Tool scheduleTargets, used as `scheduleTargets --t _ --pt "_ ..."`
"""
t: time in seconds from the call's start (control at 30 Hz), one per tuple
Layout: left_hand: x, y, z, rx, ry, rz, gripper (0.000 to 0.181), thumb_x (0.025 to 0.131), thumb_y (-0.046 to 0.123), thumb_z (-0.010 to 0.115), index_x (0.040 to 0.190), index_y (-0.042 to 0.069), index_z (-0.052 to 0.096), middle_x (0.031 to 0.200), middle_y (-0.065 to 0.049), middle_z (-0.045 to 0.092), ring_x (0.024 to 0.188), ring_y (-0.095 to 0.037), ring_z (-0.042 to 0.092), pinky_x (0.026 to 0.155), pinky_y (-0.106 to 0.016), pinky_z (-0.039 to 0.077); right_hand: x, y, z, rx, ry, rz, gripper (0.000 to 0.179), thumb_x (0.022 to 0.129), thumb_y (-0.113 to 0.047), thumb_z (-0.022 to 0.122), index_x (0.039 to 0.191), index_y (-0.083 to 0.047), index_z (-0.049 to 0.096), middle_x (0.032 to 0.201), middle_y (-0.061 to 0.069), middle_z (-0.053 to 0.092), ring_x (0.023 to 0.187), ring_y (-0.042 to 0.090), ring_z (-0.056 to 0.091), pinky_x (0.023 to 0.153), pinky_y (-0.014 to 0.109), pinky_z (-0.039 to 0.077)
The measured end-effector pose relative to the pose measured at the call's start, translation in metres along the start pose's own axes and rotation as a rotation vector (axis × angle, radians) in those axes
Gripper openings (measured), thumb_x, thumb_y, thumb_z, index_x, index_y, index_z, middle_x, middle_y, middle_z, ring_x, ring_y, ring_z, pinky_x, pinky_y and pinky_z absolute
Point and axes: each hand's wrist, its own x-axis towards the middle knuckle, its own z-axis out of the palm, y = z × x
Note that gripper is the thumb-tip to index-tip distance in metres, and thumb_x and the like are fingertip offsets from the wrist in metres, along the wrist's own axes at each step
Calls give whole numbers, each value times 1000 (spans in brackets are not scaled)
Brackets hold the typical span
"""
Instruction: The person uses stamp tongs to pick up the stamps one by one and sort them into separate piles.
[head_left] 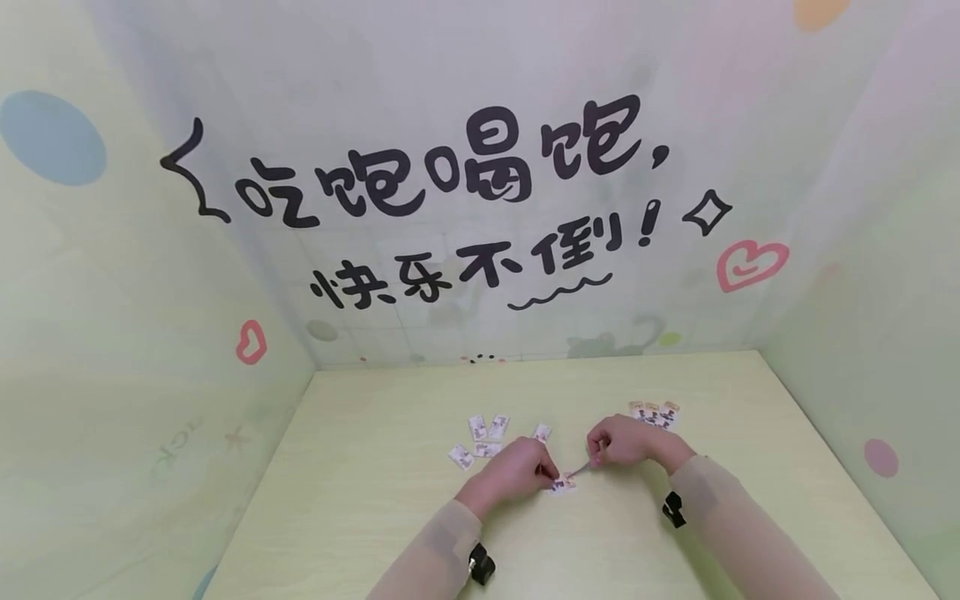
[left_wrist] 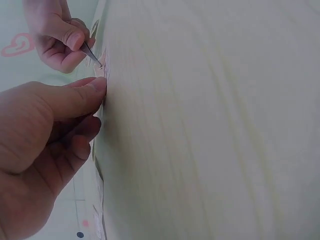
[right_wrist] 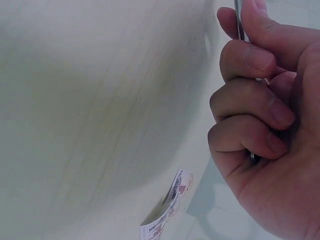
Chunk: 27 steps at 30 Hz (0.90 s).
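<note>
My left hand (head_left: 517, 471) pinches the edge of a small printed card (head_left: 562, 483) on the table, thumb against fingertip. From the right, my right hand (head_left: 618, 440) holds slim metal tweezers (left_wrist: 90, 54) between thumb and forefinger, with the other fingers curled in. The pointed tip meets the card just beyond the left fingertips; whether it grips anything there is too small to tell. In the right wrist view the tweezers' shank (right_wrist: 238, 20) rises out of the fingers and the tip lies out of frame.
Several small printed cards (head_left: 477, 427) lie scattered beyond the left hand, one card (head_left: 542, 432) a little apart. Behind the right wrist is a group of similar cards (head_left: 652, 411), some curling upward. Printed wall panels (head_left: 480, 333) border the pale wooden table (head_left: 360, 467).
</note>
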Motion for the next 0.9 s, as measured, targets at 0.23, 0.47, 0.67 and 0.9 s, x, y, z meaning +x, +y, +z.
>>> scheduleTargets --t 0.23,0.47,0.67,0.9 --pt "-2 6 1 -8 43 -71 8 89 9 88 93 15 86 87 9 78 79 1 66 78 -18 55 -7 3 3 2 50 53 19 95 -11 74 80 -22 69 79 -7 63 73 14 51 73 35 41" --pt "-3 6 11 0 137 -150 11 85 18 92 88 15 82 80 11 72 71 -1 61 72 -21 54 -20 5 22 164 139 93 16 94 -19 78 82 -16 68 77 -4 60 75 18 51 72 36 40" --pt "-3 10 17 -56 202 -214 17 86 18 91 81 11 76 74 9 67 64 -5 57 63 -24 52 -26 -4 45 236 253 186 22 95 -22 77 78 -16 65 73 -2 56 70 17 49 68 34 39" --pt "-3 15 21 -35 243 -245 19 86 21 91 81 11 76 73 7 66 62 -7 56 61 -25 51 -31 -15 57 226 346 257 23 97 -21 76 77 -18 65 74 -1 58 68 19 50 67 35 40"
